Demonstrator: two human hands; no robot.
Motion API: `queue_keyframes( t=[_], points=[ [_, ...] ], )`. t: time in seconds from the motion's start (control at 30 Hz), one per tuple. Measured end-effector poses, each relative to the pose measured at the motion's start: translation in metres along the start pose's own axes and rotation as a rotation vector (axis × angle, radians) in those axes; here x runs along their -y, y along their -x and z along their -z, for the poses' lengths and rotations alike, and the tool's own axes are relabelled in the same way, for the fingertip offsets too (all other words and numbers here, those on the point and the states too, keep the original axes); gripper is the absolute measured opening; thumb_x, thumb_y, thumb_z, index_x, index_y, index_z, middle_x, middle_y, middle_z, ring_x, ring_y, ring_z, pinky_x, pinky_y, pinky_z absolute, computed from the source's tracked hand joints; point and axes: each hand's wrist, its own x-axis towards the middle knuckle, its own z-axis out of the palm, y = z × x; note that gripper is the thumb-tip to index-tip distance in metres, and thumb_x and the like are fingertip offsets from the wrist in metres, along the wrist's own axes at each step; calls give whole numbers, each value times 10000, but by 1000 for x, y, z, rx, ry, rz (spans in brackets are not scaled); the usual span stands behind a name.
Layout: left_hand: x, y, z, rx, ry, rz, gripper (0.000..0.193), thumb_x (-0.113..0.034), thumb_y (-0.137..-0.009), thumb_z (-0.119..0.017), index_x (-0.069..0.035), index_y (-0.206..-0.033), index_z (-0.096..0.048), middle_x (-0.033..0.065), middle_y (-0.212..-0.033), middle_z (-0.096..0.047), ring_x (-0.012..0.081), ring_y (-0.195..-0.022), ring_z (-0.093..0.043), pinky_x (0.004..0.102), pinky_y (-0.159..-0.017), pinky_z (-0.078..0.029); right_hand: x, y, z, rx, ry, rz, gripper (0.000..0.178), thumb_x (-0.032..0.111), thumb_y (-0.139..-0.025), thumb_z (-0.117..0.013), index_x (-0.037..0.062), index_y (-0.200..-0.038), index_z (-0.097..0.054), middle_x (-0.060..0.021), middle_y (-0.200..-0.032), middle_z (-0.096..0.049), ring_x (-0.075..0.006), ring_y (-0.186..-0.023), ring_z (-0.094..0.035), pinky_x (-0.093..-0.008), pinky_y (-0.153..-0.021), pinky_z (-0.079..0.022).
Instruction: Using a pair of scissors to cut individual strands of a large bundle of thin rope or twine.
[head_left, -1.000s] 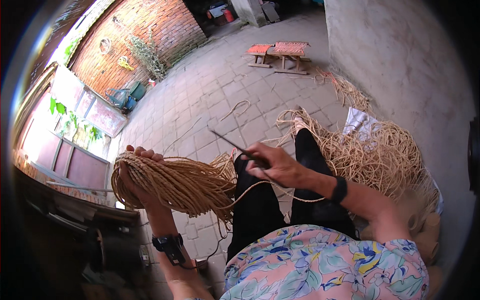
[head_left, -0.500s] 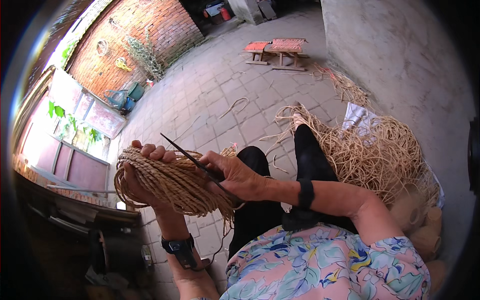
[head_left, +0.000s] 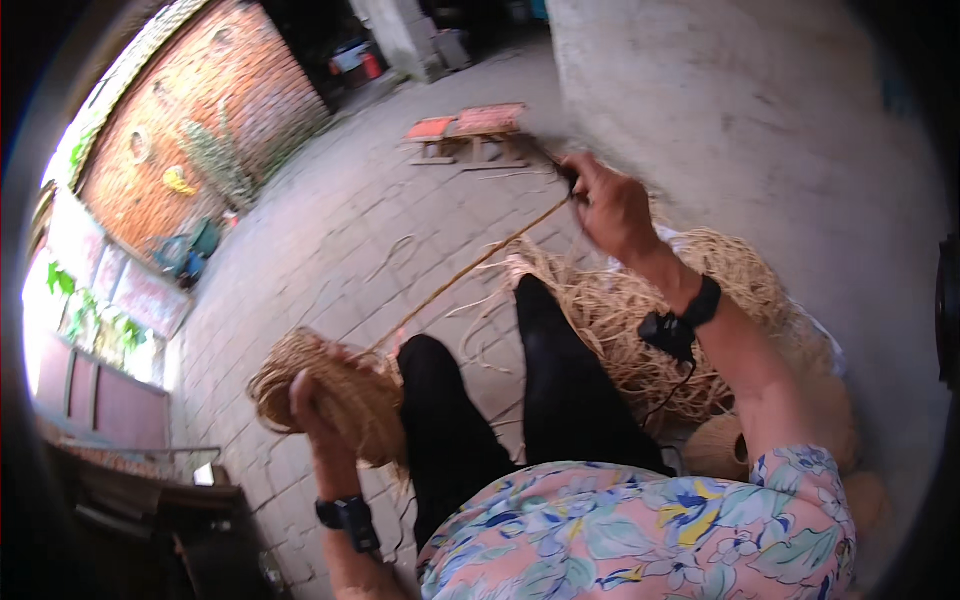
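My left hand [head_left: 318, 415] grips a thick bundle of twisted straw-coloured cord [head_left: 358, 412] at the lower left, thumb across its near side. One strand of the cord [head_left: 465, 272] runs taut from the bundle up to my right hand [head_left: 618, 212]. That hand is raised, at the upper middle right, its fingers closed around the strand and a dark, slender pointed tool [head_left: 552, 160]. Motion blurs the tool's tip, so its exact kind does not show. Both wrists wear black straps with small devices.
A large loose heap of cord [head_left: 735, 290] lies right of my legs against a grey wall [head_left: 720, 110]. A wound cord ball [head_left: 712, 446] sits beside my right thigh. Ahead stand low woven stools [head_left: 488, 118]. Stray strands lie on the paved floor [head_left: 330, 250].
My right hand has moved from the bundle up and away to the right, drawing a strand out straight. The left hand with the bundle sits slightly lower; the view has turned right.
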Motion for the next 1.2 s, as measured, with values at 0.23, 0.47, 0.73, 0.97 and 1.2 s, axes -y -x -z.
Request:
queue_keyframes(
  t=[0.23,0.47,0.73,0.97,1.2],
  points=[
    [-14,-5,39,103,-32,-1,365,-304,-949,-523,-113,-1242,-419,61,-1086,-527,191,-907,-554,399,-813,-487,-168,-10,116,-147,-211,-499,229,91,-845,-628,112,-1062,-558,-40,-714,-629,-187,-636,-649,-315,-567,-502],
    [-17,-14,57,-38,-149,-99,359,-283,-949,-540,-88,-1235,-443,71,-1083,-540,196,-924,-568,381,-824,-500,-206,23,174,-300,584,-111,374,75,-769,-686,98,-1114,-543,-127,-974,-652,-329,-952,-631,-432,-752,-500],
    [-11,-13,42,-244,-163,-73,324,-289,-958,-518,-91,-1215,-511,43,-1098,-571,175,-997,-568,346,-847,-498,-188,85,118,194,800,-397,318,80,-831,-606,191,-1129,-579,-119,-1026,-587,-287,-946,-602,-553,-810,-438],
    [49,11,-8,-43,-330,168,408,-223,-852,-604,-54,-1196,-463,105,-1022,-557,227,-911,-579,366,-807,-523,-1,111,-22,163,-480,-214,357,95,-779,-651,132,-1131,-601,-133,-846,-663,-311,-792,-679,-406,-682,-535],
    [65,27,-39,-66,-446,282,563,-241,-779,-612,-18,-1263,-431,148,-1029,-585,237,-867,-602,351,-791,-519,108,123,-79,761,-1457,-497,361,56,-832,-665,86,-1163,-523,-17,-815,-605,-55,-473,-511,-218,-441,-426]
  ],
)
